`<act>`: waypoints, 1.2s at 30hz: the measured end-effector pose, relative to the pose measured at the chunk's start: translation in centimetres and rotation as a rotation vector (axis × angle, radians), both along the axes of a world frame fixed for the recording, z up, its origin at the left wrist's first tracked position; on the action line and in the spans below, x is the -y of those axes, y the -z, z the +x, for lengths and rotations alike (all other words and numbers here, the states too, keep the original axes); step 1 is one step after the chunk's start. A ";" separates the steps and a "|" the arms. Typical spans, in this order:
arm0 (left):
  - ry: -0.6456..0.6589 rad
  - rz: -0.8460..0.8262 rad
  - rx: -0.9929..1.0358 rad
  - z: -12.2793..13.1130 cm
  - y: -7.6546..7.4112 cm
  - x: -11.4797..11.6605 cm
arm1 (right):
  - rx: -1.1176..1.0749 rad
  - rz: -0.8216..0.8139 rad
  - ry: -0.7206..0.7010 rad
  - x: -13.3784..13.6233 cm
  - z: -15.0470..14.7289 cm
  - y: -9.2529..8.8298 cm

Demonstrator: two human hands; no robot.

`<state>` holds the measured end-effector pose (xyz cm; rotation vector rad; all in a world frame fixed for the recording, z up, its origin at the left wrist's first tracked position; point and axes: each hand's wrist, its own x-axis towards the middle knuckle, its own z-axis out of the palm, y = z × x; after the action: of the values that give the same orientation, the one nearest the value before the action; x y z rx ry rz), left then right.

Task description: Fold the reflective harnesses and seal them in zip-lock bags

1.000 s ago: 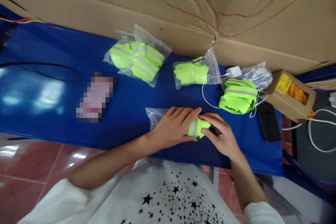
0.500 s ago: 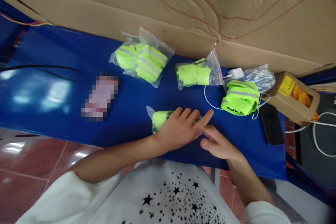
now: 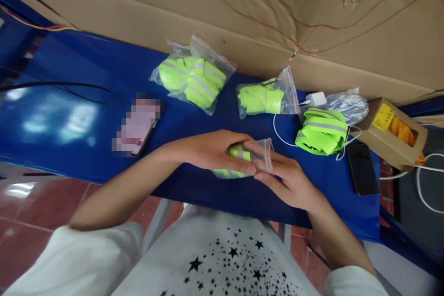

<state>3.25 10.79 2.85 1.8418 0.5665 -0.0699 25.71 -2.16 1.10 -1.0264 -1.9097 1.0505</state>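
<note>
Between my two hands is a clear zip bag (image 3: 265,155) with a neon yellow-green reflective strap (image 3: 239,153) folded inside. My left hand (image 3: 211,150) wraps round the filled part, its thumb along the near side and its fingers mostly hidden behind. My right hand (image 3: 289,180) grips the bag near its zip end, thumb in front and fingers behind. Part of the strap shows below my left hand. Farther back lie a bag pair of yellow-green straps (image 3: 192,78) and another bagged strap (image 3: 262,97). A loose reflective strap roll (image 3: 322,132) sits to the right.
Blue table (image 3: 194,194) under everything. On its left lies a partly pixelated phone (image 3: 138,125); on its right, a dark phone (image 3: 362,169), a white charger (image 3: 315,98) with cable, a silvery plastic bag (image 3: 347,104) and a cardboard box (image 3: 391,134). A brown-covered panel (image 3: 138,9) stands behind.
My left hand has gone from lying flat over the bag to holding it round the side. The bag is lifted and tilted, its zip end now showing, and my right hand has closed on it.
</note>
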 end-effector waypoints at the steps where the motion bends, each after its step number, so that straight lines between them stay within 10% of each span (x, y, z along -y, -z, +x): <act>1: -0.013 -0.136 0.073 0.1 0.5 -0.3 | 0.011 0.040 0.025 -0.3 0.3 -0.7; 7: -0.239 -0.664 0.384 0.5 3.7 0.7 | 0.233 0.164 0.248 -1.3 2.1 -1.2; 24: -0.672 -0.497 0.400 0.3 4.8 1.8 | -0.367 -0.628 0.540 -2.0 2.2 2.8; 36: -0.808 -0.323 0.346 0.8 4.6 2.2 | -0.286 -0.558 0.569 -1.8 2.3 2.6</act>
<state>4.03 8.62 -1.73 1.1722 0.9447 0.6469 27.97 -0.33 -1.47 -1.5134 -1.0089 1.3150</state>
